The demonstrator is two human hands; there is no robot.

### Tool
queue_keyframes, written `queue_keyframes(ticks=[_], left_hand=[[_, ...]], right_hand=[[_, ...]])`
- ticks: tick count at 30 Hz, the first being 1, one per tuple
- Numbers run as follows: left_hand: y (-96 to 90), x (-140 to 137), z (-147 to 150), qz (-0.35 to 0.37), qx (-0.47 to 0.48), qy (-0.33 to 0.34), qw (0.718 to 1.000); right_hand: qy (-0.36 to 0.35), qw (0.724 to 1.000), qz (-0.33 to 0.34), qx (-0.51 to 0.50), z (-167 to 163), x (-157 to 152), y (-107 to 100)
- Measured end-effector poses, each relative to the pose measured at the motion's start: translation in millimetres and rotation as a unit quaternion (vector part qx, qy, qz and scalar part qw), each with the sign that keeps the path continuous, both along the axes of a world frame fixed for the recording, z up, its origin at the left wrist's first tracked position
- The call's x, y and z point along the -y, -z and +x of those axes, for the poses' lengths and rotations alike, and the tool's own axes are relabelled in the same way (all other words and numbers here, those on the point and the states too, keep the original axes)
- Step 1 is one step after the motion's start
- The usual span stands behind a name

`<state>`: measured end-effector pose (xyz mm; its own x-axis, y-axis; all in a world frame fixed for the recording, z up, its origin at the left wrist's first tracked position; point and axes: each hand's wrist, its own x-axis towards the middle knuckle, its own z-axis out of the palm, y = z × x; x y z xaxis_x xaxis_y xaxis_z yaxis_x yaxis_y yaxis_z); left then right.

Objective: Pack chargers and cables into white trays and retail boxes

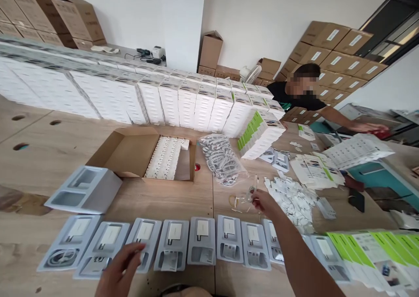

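Note:
My left hand point(120, 268) hovers at the front of the row of trays, over the second and third ones. Its fingers are loosely curled, thumb and forefinger slightly apart, and I see nothing held. My right hand point(262, 202) is stretched forward, fingers closed on what looks like a small coiled cable point(252, 193). Just beyond lies a clear bag of grey-white cables point(221, 159). Each visible grey plastic tray point(172, 262) has a white charger point(175, 231) in its upper recess; several hold folded paper below. A coiled cable point(62, 258) fills the leftmost tray's lower recess.
Stacked spare trays point(108, 192) stand left, beside an open carton point(121, 153) of white chargers. A long wall of white boxes point(183, 105) lines the back. White pieces point(291, 198) are heaped right; green-and-white boxes point(376, 253) lie front right. A co-worker point(294, 91) reaches across behind.

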<state>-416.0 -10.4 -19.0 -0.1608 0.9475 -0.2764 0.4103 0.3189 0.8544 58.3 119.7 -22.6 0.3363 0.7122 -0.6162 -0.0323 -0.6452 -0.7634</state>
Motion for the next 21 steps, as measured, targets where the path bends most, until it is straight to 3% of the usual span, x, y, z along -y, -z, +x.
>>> queue_keyframes(ticks=[3,6,9,12,14,15,16,18,21], left_hand=[[-21.7,-27,55,-0.060,0.145,0.131,0.979],[-40.2,-42,98,-0.111,0.282,0.249,0.920],[-47.6,-47,109,-0.148,0.292,0.321,0.889],[-46.0,-48,96,-0.157,0.268,0.316,0.896],[-40.9,-47,86,-0.167,0.252,0.305,0.903],[-37.6,-46,82,-0.169,0.240,0.301,0.907],[-34.3,-45,79,-0.168,0.228,0.298,0.912],[-29.2,-42,76,-0.163,0.209,0.298,0.917],[-28.6,-37,77,-0.132,0.176,0.325,0.920]], right_hand=[[-0.055,0.995,0.045,-0.063,-58,47,-11],[-0.135,0.964,0.119,-0.193,-136,85,-18],[-0.191,0.939,0.169,-0.232,-192,104,-27],[-0.249,0.943,0.164,-0.149,-207,108,-38],[-0.276,0.950,0.145,0.028,-203,111,-46],[-0.277,0.939,0.143,0.148,-201,113,-51],[-0.274,0.912,0.151,0.265,-198,115,-57],[-0.287,0.833,0.187,0.434,-196,117,-67],[-0.400,0.721,0.210,0.526,-198,114,-76]])
